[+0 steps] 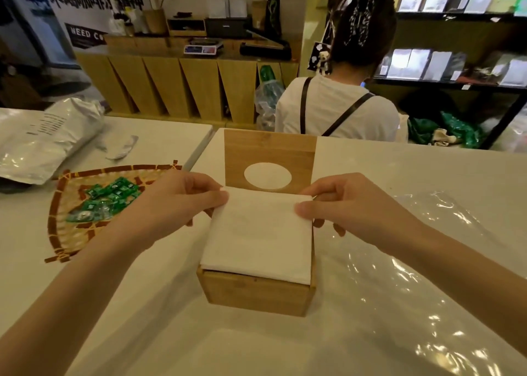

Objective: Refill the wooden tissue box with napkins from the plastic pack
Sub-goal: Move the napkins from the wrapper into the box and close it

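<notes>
The white counter (399,170) fills the lower part of the frame, and on its right side lies the clear plastic pack (427,290), flat and shiny. In the middle of the frame stands the wooden tissue box (256,293) with its lid (269,159) upright behind it, and a stack of white napkins (256,233) sits in the open top, rising above the rim. The left hand (176,204) and the right hand (348,207) each pinch one far corner of the stack, the fingers (216,199) closed narrow on the paper, while a woven tray (65,233) lies at the left.
</notes>
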Motion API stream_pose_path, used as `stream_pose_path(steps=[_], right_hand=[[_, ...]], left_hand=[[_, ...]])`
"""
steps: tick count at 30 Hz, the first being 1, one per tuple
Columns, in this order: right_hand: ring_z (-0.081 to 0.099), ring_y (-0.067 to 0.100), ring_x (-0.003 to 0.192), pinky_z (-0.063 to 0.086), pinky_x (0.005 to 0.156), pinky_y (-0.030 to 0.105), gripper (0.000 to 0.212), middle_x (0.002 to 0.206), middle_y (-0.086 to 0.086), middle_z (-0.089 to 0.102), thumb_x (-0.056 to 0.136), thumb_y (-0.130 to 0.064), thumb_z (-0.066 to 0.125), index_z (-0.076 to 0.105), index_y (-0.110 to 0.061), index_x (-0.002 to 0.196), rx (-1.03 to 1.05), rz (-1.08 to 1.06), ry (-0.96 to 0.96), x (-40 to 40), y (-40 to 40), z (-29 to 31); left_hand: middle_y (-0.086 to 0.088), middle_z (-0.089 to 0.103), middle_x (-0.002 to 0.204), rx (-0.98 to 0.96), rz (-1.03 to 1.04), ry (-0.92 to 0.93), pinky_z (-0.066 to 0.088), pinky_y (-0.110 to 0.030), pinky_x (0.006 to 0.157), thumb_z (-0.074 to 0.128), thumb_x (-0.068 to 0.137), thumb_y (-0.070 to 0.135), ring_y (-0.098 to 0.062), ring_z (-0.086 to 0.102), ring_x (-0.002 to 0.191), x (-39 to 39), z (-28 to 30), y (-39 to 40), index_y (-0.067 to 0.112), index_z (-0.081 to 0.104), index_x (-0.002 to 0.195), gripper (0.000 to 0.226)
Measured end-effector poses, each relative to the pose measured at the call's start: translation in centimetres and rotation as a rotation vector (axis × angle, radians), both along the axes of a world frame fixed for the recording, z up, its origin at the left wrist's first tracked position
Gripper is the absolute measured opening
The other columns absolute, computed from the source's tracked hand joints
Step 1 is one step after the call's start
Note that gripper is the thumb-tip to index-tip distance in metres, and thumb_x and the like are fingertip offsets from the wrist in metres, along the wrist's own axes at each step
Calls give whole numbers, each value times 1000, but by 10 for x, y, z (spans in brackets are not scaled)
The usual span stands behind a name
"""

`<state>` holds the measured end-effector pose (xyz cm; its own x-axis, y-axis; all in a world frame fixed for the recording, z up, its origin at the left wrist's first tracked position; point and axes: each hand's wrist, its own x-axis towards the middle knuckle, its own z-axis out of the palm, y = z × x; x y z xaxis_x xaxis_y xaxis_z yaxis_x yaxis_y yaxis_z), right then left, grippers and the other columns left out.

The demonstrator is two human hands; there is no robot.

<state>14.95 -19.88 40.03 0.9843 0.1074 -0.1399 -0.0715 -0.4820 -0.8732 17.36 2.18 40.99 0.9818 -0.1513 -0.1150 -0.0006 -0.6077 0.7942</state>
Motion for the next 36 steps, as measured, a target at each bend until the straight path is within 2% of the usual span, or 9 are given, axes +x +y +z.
stream_pose_path(steps=[3, 6, 12, 17, 21, 26, 30, 33, 36], right_hand=[[58, -3, 46, 40, 44, 7, 14, 54, -10, 66, 76, -23, 71, 62, -22, 87, -41, -27, -73, -5, 4, -7], [58, 3, 58, 45, 56, 17, 16, 70, -8, 65, 80, -30, 66, 54, -27, 89, -213, -7, -184, -10, 8, -11], [47, 3, 60, 42, 60, 22, 4, 81, -10, 63, 84, -27, 61, 62, -28, 87, -469, 66, -332, -12, 14, -10], [57, 10, 81, 48, 71, 29, 14, 93, -9, 66, 89, -27, 53, 64, -28, 97, -705, 119, -382, -12, 23, -4], [60, 23, 89, 42, 66, 30, 18, 96, 0, 67, 89, -15, 49, 63, -23, 100, -895, 157, -390, -10, 34, -2], [47, 22, 70, 26, 48, 26, 15, 72, -1, 51, 86, -4, 51, 59, -16, 88, -1038, 229, -394, -9, 46, 3], [32, 21, 61, 16, 44, 26, 33, 58, -1, 29, 79, 3, 53, 33, -15, 61, -1146, 262, -380, -12, 55, 2], [30, 22, 74, 13, 45, 26, 45, 59, 1, 33, 78, 6, 55, 21, -15, 57, -1161, 277, -391, -16, 60, -1], [41, 22, 70, 5, 44, 22, 43, 53, 1, 41, 60, -1, 74, 34, -13, 53, -1216, 222, -540, -16, 58, -11]], left_hand=[[17, 62, 80, 96, -33, -20, 36, -17, 66, 61, 83, 29, -1, 52, 77, 2, -1, 2, 37, 61, 69, 16], [20, 55, 84, 177, -47, -43, 33, -25, 82, 62, 81, 31, -3, 50, 84, 6, -5, 5, 39, 58, 69, 15], [15, 48, 112, 384, -125, -144, 40, -36, 98, 65, 78, 34, -7, 39, 107, 7, -9, 1, 37, 63, 71, 8], [9, 43, 137, 570, -134, -239, 23, -39, 110, 63, 80, 35, -12, 24, 132, 3, -7, -7, 26, 72, 89, 15], [6, 43, 142, 702, -170, -314, 22, -36, 111, 61, 81, 37, -15, 19, 136, -1, -8, -14, 27, 73, 95, 21], [3, 41, 143, 851, -186, -326, 21, -42, 112, 58, 82, 39, -18, 17, 139, -4, -9, -24, 25, 71, 97, 24], [-2, 43, 142, 957, -178, -325, 19, -44, 112, 54, 84, 38, -21, 15, 141, -3, -16, -29, 23, 68, 103, 28], [-3, 42, 144, 962, -130, -321, 13, -48, 113, 53, 84, 39, -23, 13, 142, -3, -22, -29, 26, 68, 105, 29], [0, 40, 147, 896, -117, -328, 14, -47, 116, 53, 83, 45, -22, 18, 142, -7, -23, -21, 36, 68, 102, 26]])
